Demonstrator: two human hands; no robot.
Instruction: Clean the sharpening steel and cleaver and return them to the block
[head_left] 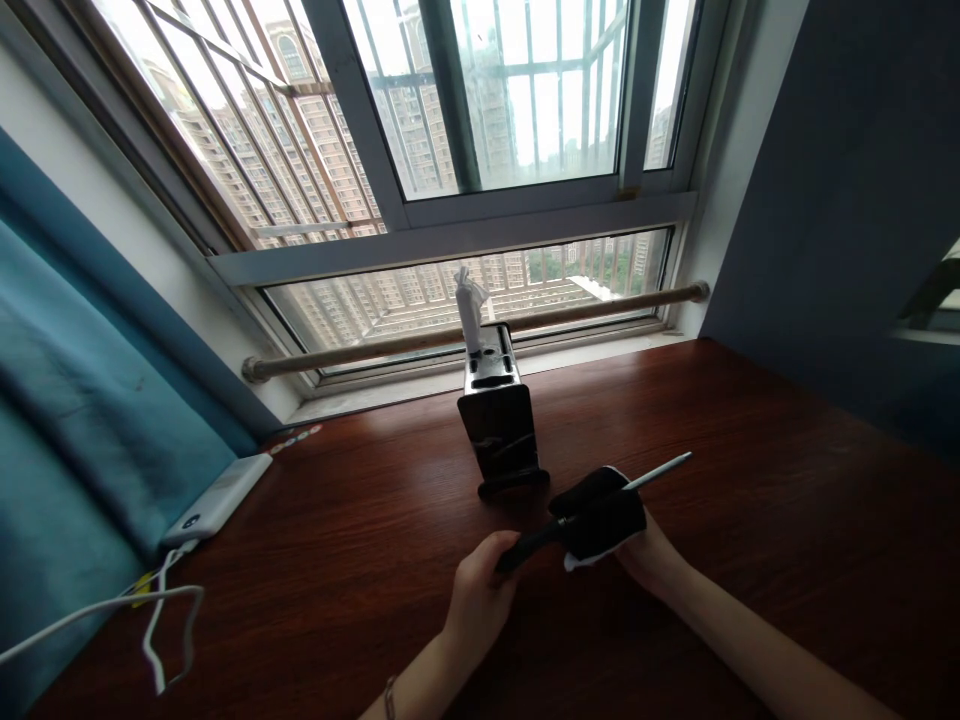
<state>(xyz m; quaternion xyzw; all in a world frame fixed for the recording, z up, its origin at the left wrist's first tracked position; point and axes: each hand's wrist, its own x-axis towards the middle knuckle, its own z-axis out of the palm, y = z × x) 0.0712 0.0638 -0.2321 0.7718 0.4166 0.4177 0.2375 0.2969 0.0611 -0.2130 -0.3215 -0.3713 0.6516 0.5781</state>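
My left hand (484,590) is closed around the black handle of a knife (658,470). The narrow pale blade slants up to the right, and its tip end sticks out past a folded black cloth (606,522) with white edges. That cloth wraps the middle of the blade. Underneath, my right hand (637,555) grips the cloth; most of its fingers are hidden. Just beyond both hands stands a black knife block (501,435) with slots in its shiny top. A white wrapped item (470,310) pokes up from the back of the block.
The dark red wooden table (360,520) reaches to the window sill. At the left lies a white power bank (217,500) with a white cable (154,640) looping over the table edge, beside a blue curtain (75,400). A rail (375,350) crosses the window low down.
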